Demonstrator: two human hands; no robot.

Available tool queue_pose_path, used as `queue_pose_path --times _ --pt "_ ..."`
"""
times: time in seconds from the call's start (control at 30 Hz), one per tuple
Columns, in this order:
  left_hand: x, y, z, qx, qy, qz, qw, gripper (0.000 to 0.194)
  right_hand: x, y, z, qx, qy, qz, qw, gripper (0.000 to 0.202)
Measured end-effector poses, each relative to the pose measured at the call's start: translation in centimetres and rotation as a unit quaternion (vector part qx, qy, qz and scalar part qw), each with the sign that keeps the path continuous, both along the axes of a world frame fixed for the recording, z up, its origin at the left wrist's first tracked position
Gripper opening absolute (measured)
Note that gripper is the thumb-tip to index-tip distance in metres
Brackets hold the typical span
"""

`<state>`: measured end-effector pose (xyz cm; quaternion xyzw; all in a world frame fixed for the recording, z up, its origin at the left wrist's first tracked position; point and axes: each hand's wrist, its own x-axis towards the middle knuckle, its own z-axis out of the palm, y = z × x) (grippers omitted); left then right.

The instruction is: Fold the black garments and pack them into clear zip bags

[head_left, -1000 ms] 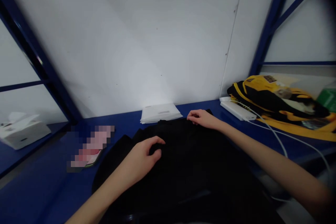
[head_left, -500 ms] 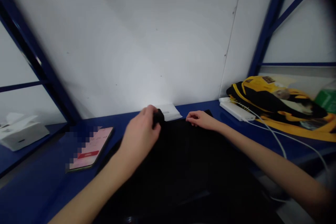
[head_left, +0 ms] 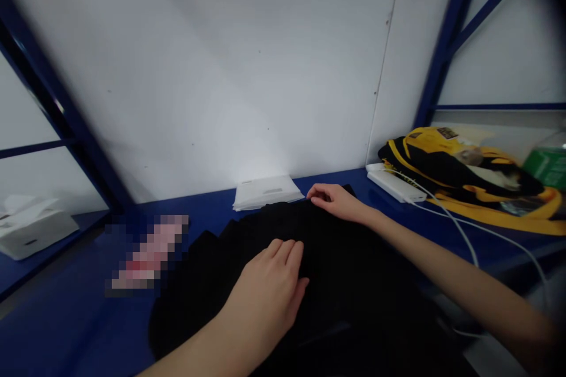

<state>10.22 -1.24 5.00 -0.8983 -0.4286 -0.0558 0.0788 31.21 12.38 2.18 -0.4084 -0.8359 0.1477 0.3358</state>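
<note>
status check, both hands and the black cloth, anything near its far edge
Left hand over black cloth, contact unclear. Right hand at its far edge, grip unclear. Cloth spread out. White stack close behind that edge.

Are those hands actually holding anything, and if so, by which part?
It cannot be told for certain: the right hand is curled at the far edge of the black cloth; the left hand is over it, closer in.

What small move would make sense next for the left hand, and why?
Probably slide the left hand toward the uneven far-left edge of the black cloth and smooth it: that edge looks wavy, while the left hand is over the cloth's middle and the right hand is at its far edge.
</note>
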Motion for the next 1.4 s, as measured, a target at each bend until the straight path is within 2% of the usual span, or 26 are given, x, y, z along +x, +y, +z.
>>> queue_pose_path --times 0.1,0.23,0.37,0.47,0.63,0.8,1.0,1.13,1.27,1.33,1.4 --pt "-0.3 -0.4 -0.3 0.029 0.026 0.04 0.998 0.032 -0.5 -1.2 0.6 0.056 0.01 0.051 0.997 0.017" --pt "-0.5 0.1 -1.0 0.036 0.074 0.024 0.996 0.03 -1.3 -2.9 1.3 0.079 -0.031 0.159 0.984 0.036" --pt "-0.7 0.7 -1.2 0.039 0.112 -0.027 0.993 0.024 -1.8 -3.6 1.2 -0.011 -0.118 0.263 0.958 0.054" --pt "-0.8 1.0 -1.3 0.052 0.113 -0.035 0.992 0.021 -1.9 -3.3 0.9 -0.095 -0.161 0.298 0.936 0.066" --pt "-0.4 1.3 -1.4 0.064 0.101 -0.02 0.993 0.017 -1.8 -3.1 0.7 -0.125 -0.182 0.297 0.929 0.077" --pt "-0.7 1.7 -1.0 0.045 0.075 -0.02 0.996 0.016 -2.4 -3.9 1.0 -0.088 -0.203 0.259 0.94 0.08" --pt "-1.8 2.1 -0.5 0.015 -0.022 -0.003 1.0 0.017 -4.1 -4.4 0.6 0.037 -0.172 0.204 0.963 0.062" --pt "-2.4 2.8 1.3 -0.024 -0.125 -0.016 0.992 0.024 -5.1 -4.1 0.5 0.086 -0.142 0.219 0.961 0.045" --pt "-4.0 5.7 2.8 0.013 -0.191 0.089 0.977 0.032 -4.9 -4.2 1.2 0.062 -0.084 0.203 0.973 0.035" --pt "-5.0 8.2 2.5 0.033 -0.199 0.112 0.973 0.027 -4.3 -4.3 1.5 0.048 -0.045 0.179 0.982 0.035" --pt "-6.0 10.8 1.4 0.023 -0.178 0.117 0.977 0.025 -3.5 -4.1 1.8 0.039 -0.008 0.146 0.988 0.033"
